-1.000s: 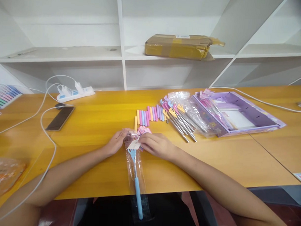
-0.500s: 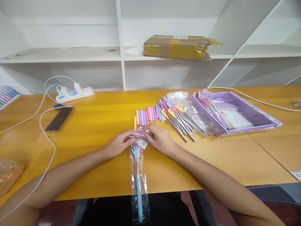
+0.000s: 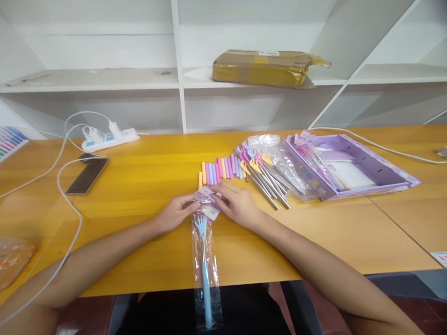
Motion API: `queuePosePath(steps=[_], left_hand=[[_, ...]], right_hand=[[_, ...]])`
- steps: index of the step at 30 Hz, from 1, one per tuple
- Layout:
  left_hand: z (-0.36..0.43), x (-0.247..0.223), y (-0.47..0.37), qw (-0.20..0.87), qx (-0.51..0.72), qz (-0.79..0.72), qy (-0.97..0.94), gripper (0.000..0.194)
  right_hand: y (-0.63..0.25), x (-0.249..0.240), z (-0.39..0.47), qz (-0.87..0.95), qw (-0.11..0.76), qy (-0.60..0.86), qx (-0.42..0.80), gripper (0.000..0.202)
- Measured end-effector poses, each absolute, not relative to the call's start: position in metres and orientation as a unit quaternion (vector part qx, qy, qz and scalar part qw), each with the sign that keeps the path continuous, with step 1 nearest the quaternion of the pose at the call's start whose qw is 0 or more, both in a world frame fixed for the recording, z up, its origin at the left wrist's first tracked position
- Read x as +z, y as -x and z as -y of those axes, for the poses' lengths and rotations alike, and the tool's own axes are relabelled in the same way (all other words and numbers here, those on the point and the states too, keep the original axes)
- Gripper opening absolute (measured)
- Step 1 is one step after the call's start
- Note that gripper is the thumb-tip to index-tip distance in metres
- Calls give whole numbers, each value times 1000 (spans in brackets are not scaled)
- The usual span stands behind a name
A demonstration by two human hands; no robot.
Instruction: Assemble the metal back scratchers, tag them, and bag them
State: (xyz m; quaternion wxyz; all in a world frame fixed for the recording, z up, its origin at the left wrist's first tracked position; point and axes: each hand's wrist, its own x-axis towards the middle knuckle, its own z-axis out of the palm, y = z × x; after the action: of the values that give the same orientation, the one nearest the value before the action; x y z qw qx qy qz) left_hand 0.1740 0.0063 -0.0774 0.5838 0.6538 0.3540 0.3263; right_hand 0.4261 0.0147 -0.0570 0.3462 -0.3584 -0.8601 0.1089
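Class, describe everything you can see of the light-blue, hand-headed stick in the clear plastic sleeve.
The light-blue, hand-headed stick has a fingered plastic-looking head, thin silvery metal-looking shaft and smooth handle. It sits lengthwise in a clear plastic sleeve, head at the far end, handle jutting past the edge of the yellow-brown wooden table. The bare left hand and bare right hand grip the sleeve beyond the head.

A bag (image 3: 214,267) holding a back scratcher (image 3: 206,284) stretches from a person's left hand (image 3: 178,212) and right hand (image 3: 239,204) over the table's (image 3: 142,179) edge. Tubes (image 3: 220,168) lie beyond the hands, rods (image 3: 268,184) and a box (image 3: 376,191) to their right, a phone (image 3: 88,176) to their left, a carton (image 3: 256,71) on a shelf (image 3: 197,82) behind.
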Motion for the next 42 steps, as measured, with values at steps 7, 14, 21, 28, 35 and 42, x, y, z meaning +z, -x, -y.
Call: queuePosePath(steps=[7, 14, 21, 28, 35, 42], left_hand=[[-6, -74, -176, 568, 330, -364, -660, 38], [-7, -72, -176, 561, 331, -359, -669, 35], [-7, -73, -175, 553, 323, -372, -672, 36], [-7, -75, -175, 553, 317, -359, -682, 39], [-9, -74, -173, 531, 316, -355, -702, 39], [-4, -73, -177, 561, 375, -344, -653, 42]], right_hand=[[-425, -58, -13, 877, 311, 356, 82, 38], [-425, -63, -15, 874, 299, 375, 77, 26], [-428, -67, -17, 886, 292, 354, 58, 28], [-431, -64, -17, 914, 269, 301, 34, 33], [-431, -56, -13, 927, 247, 271, 76, 39], [-429, -52, -12, 889, 330, 261, 181, 44]])
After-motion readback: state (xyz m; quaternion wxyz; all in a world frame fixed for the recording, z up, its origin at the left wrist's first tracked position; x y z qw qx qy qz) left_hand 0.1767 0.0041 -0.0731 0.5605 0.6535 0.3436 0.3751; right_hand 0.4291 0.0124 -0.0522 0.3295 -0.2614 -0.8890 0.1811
